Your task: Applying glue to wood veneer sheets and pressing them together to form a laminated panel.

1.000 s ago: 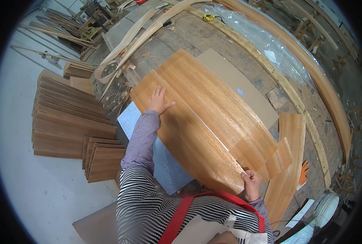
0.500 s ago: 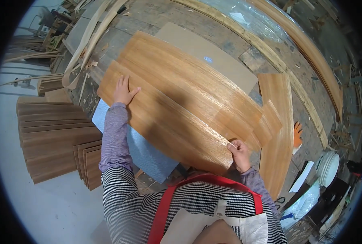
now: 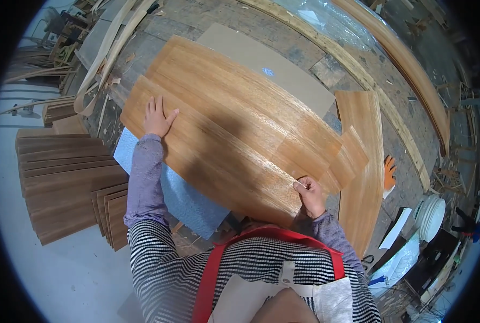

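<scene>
A long wood veneer sheet (image 3: 213, 156) lies slantwise across the bench in front of me. My left hand (image 3: 157, 118) rests flat on its left end, fingers spread. At its right end my right hand (image 3: 310, 196) pinches the corner between thumb and fingers. Beyond it, partly beneath its edge, lies another wide veneer sheet (image 3: 224, 81). Shorter veneer pieces (image 3: 302, 156) overlap at the right end of that sheet, close to my right hand. A further veneer strip (image 3: 361, 215) runs beside them, toward me.
Blue foam sheet (image 3: 189, 204) shows under the veneer's near edge. Darker veneer sheets (image 3: 62, 188) are stacked at left. Grey-brown board (image 3: 288, 81) lies behind. An orange glove (image 3: 389, 175), a white round tub (image 3: 433, 218) and a long wooden strip (image 3: 353, 75) are at right.
The whole view has shifted slightly, so everything appears a little further left. Both hands keep the same places on the veneer sheet.
</scene>
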`<state>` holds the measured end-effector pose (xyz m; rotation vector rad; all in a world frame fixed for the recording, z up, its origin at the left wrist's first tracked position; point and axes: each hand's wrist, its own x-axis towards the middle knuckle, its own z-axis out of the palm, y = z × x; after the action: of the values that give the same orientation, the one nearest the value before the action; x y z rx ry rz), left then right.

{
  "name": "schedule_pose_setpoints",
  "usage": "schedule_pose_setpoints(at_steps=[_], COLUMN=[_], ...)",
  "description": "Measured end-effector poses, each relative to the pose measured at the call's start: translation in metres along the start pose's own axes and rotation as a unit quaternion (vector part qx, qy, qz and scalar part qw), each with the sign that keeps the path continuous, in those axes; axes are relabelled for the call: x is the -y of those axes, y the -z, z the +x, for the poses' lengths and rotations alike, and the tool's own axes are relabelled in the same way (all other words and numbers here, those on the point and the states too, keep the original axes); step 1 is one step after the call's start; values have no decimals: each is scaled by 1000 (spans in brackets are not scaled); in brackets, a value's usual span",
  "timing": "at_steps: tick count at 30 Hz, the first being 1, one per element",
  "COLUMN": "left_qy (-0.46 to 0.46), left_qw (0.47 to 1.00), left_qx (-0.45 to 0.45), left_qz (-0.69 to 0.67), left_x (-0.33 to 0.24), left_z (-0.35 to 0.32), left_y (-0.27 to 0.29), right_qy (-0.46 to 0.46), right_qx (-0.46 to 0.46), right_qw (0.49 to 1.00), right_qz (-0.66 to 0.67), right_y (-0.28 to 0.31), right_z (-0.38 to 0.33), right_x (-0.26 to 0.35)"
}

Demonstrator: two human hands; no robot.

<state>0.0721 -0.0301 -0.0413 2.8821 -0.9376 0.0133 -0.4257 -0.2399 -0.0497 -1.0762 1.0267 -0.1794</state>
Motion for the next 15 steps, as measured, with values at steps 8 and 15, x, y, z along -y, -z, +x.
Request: schedule_pose_setpoints(at_steps=[8, 15], left_qy=[-205, -271], left_qw=[972, 932], left_qx=[114, 78], left_qz=[5, -226], left_x=[-177, -190], left_z=[-168, -198], left_y=[27, 26], right_qy=[218, 462], right_qx=[-115, 56], right_qw=[883, 756], right_qz=[-400, -460], right_y=[7, -87], right_z=[-27, -7], right_x=[68, 111])
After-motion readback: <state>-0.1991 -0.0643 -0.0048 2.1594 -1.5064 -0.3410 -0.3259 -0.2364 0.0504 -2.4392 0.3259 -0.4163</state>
